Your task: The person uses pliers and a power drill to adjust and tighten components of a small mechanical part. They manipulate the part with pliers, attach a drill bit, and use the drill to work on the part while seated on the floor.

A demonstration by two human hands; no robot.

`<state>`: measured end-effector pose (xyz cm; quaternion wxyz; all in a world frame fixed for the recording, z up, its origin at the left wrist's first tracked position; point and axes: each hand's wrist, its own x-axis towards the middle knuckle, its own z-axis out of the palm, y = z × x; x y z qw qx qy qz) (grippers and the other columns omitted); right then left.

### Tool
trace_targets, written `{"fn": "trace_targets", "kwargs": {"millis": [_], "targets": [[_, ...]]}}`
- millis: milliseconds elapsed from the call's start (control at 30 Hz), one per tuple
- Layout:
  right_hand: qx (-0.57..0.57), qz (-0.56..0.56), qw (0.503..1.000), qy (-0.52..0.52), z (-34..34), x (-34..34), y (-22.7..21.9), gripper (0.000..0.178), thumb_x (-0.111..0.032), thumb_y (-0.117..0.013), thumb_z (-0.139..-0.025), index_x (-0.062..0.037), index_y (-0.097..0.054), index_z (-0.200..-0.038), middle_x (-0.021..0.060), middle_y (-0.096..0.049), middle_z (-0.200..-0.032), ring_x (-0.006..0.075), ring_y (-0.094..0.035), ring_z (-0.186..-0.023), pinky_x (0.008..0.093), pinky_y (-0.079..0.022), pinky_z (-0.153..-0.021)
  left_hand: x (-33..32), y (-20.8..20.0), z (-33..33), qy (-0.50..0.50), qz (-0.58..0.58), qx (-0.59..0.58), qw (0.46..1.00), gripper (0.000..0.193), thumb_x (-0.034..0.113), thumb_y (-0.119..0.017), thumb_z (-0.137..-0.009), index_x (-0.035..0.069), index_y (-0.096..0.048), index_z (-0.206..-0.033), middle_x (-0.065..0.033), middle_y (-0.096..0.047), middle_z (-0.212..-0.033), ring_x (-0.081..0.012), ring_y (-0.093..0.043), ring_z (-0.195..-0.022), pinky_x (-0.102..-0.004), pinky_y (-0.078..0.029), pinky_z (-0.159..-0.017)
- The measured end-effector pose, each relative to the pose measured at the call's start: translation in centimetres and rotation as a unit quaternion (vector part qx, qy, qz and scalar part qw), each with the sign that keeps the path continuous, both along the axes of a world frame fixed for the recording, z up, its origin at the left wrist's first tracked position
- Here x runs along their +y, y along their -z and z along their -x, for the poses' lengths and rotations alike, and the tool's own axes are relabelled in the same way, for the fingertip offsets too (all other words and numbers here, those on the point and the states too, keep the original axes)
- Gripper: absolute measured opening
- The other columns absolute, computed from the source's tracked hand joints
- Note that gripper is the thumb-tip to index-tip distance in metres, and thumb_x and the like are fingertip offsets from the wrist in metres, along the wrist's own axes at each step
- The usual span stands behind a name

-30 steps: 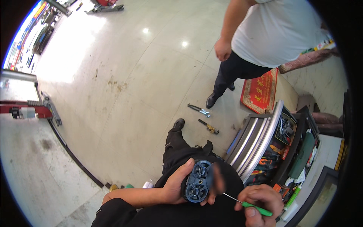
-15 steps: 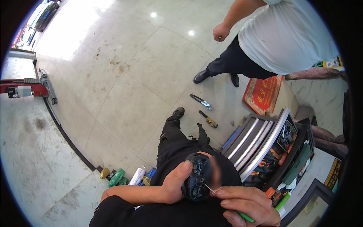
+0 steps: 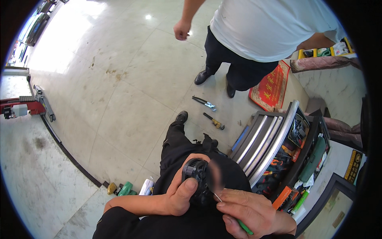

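Observation:
My left hand [image 3: 180, 194] is closed round a black ribbed part [image 3: 196, 170] with rounded openings in its face, its exact kind unclear. Its thumb lies along the near side. Close beside it, my right hand [image 3: 250, 209] pinches a thin metal-shafted tool with a green handle [image 3: 245, 227], like a small screwdriver or pick. The shaft points toward the part's right side; a blurred patch there hides whether the tip touches it.
At the right stands a tool cabinet [image 3: 260, 139], its open top tray holding pliers and other hand tools. Slip-joint pliers [image 3: 204, 103] and an adjustable wrench [image 3: 213, 120] lie on the tiled floor. Beyond, a person in a white shirt [image 3: 266, 30] stands near a red mat [image 3: 274, 85].
The black part has turned in my left hand, showing more of its ribbed side. My right hand and tool have shifted slightly left. The other person has moved left and nearer.

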<state>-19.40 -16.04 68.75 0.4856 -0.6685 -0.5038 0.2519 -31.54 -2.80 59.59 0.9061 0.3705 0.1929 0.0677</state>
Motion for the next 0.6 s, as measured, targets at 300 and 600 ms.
{"fn": "trace_targets", "kwargs": {"millis": [300, 600], "targets": [[0.249, 0.041, 0.967, -0.022, -0.3, -1.7, 2.7, 0.015, 0.001, -0.056, -0.089, 0.0089, -0.064, -0.098, 0.0246, -0.069, -0.101, 0.0329, -0.072, -0.088, 0.0362, -0.057, -0.079, 0.3, 1.0, 2.0, 0.105, 0.118, 0.007, 0.987, 0.064, 0.062, -0.039, -0.095, 0.002, -0.045, -0.114, -0.0135, -0.057, -0.089, -0.0183, -0.057, -0.074, -0.0302, -0.048, -0.068], [0.288, 0.014, 0.957, -0.030, 1.0, -2.9, 4.3, 0.016, 0.000, -0.051, -0.093, 0.0072, -0.065, -0.100, 0.0210, -0.070, -0.100, 0.0305, -0.072, -0.090, 0.0347, -0.058, -0.080, 0.4, 0.8, 2.1, 0.178, 0.203, 0.019, 0.963, 0.067, 0.066, -0.037, -0.093, 0.001, -0.046, -0.110, -0.0123, -0.055, -0.083, -0.0178, -0.055, -0.069, -0.0291, -0.047, -0.065]]}}
